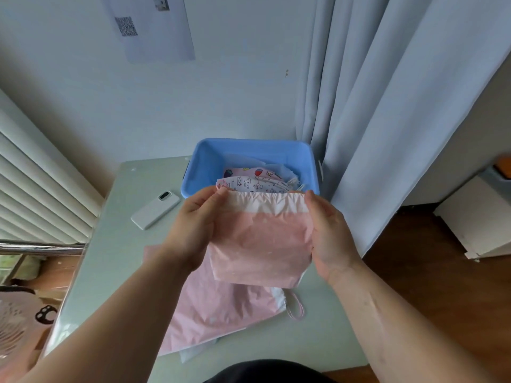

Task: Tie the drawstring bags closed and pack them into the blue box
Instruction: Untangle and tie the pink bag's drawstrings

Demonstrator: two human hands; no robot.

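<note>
A white phone [154,210] lies near the table's [116,244] left edge, well apart from the work. The left hand [193,222] pinches the left end of the gathered white hem of a pink drawstring bag [260,244], thumb on top and fingers behind. The bag hangs above the middle of the table, just in front of the blue box [210,158], which stands at the far edge with printed bags [249,183] already inside. A second pink bag [215,308] lies flat beneath, toward the near edge, with its cord loop trailing to the right. The right hand [329,233] grips the hem's right end.

The held bag's cords are hidden, so I cannot tell whether it is tied. Packing it now risks leaving the mouth open. The film looks thin and slick, so an uneven pull could slip the hem from one pinch and let the gathers spread. A hard push into the box could also shove it off the far edge.
</note>
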